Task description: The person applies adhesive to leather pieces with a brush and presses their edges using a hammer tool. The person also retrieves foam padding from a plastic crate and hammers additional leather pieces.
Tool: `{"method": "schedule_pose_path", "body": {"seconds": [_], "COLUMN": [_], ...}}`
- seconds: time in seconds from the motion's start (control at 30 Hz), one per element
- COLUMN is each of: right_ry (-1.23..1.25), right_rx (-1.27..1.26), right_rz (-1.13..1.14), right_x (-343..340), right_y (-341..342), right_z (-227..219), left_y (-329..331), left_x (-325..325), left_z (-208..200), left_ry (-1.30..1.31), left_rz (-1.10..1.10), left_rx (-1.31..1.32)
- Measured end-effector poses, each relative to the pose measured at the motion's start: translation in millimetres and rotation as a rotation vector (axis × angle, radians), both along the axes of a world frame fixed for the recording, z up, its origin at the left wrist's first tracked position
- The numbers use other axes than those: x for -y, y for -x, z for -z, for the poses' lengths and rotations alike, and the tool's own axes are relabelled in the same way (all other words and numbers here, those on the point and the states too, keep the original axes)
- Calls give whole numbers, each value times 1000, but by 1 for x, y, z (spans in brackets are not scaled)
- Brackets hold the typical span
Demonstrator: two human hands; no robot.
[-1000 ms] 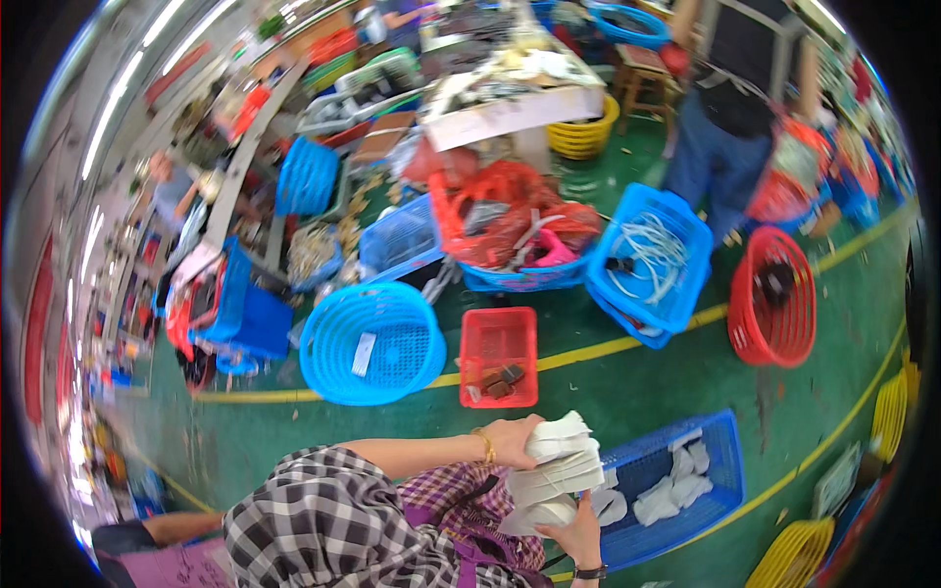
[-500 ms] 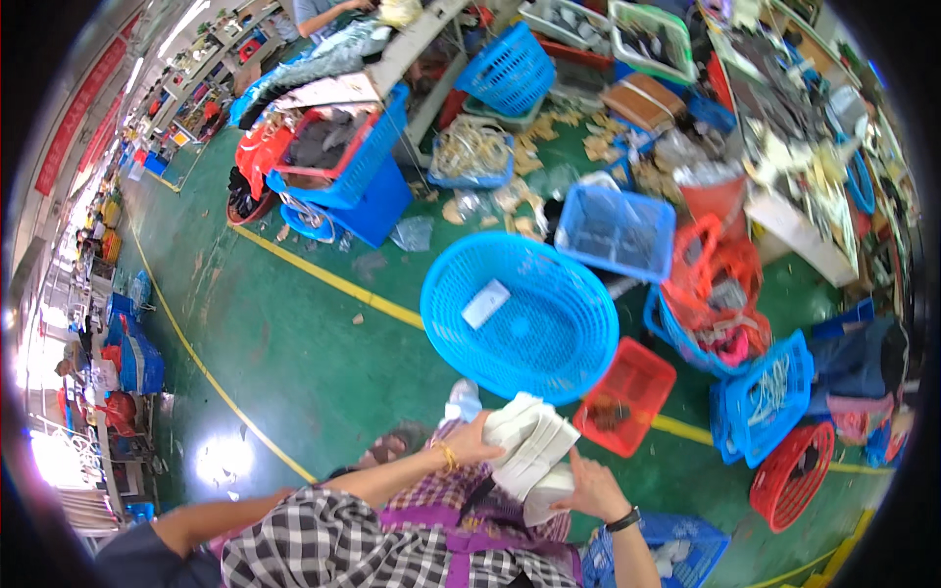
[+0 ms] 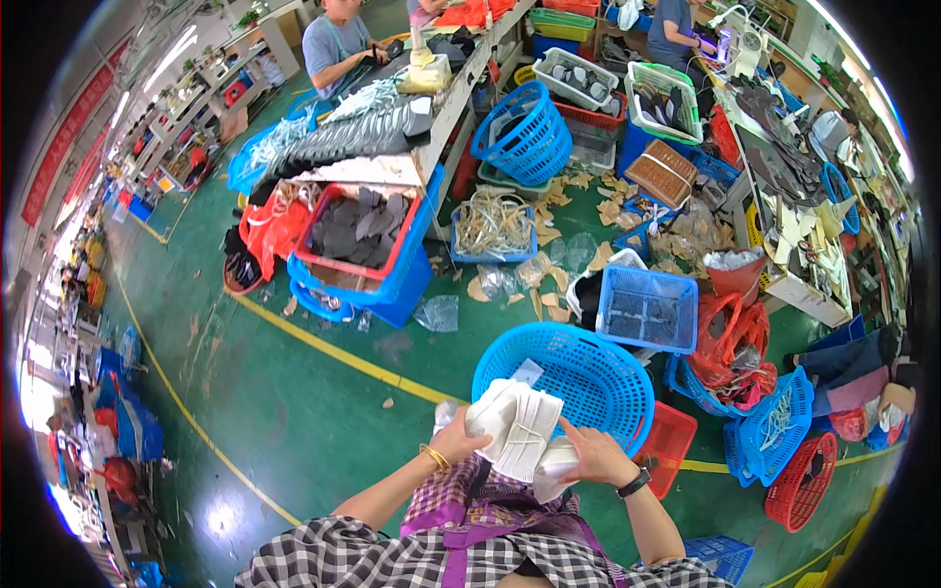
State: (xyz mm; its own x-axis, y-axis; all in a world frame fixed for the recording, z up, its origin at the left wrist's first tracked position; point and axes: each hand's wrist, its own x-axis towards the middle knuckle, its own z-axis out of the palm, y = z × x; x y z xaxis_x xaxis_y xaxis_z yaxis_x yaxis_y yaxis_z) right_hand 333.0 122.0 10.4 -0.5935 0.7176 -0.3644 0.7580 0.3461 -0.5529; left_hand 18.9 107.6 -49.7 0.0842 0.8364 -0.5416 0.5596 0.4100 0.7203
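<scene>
In front of my body I hold a stack of flat white pieces (image 3: 523,429) bound with thin string. Its material is hard to make out. My left hand (image 3: 459,441), with a gold bracelet at the wrist, is closed round the left end of the stack. My right hand (image 3: 600,457), wearing a dark wrist band, grips a smaller white part at the right end. Just beyond the stack stands a large round blue plastic basket (image 3: 618,392), partly hidden by it. A white slip (image 3: 527,371) lies inside the basket.
A red tray (image 3: 668,441) sits right of the basket, and a blue crate (image 3: 647,338) stands behind it. Farther right are a red bag (image 3: 730,338) and a red basket (image 3: 802,490). At left, a red crate (image 3: 312,250) holds dark pieces. Other people work at tables behind.
My view has tilted up, so the basket and crates appear lower and the far tables and people come into sight. Both hands keep hold of the white stack, now overlapping the basket's near rim in view.
</scene>
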Motion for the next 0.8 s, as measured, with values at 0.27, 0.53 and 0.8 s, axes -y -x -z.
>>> {"method": "schedule_pose_path", "body": {"seconds": [0.27,0.53,0.8], "right_ry": [-11,-132,-132], "right_rx": [-30,27,18], "right_rz": [-74,85,289], "right_x": [-134,-229,-339], "right_y": [137,167,89], "right_z": [18,-25,-38], "left_y": [145,170,82], "left_x": [-120,-265,-424], "left_z": [7,-7,-7], "left_ry": [-48,-114,-87], "left_rz": [-24,101,206], "left_rx": [157,177,290]}}
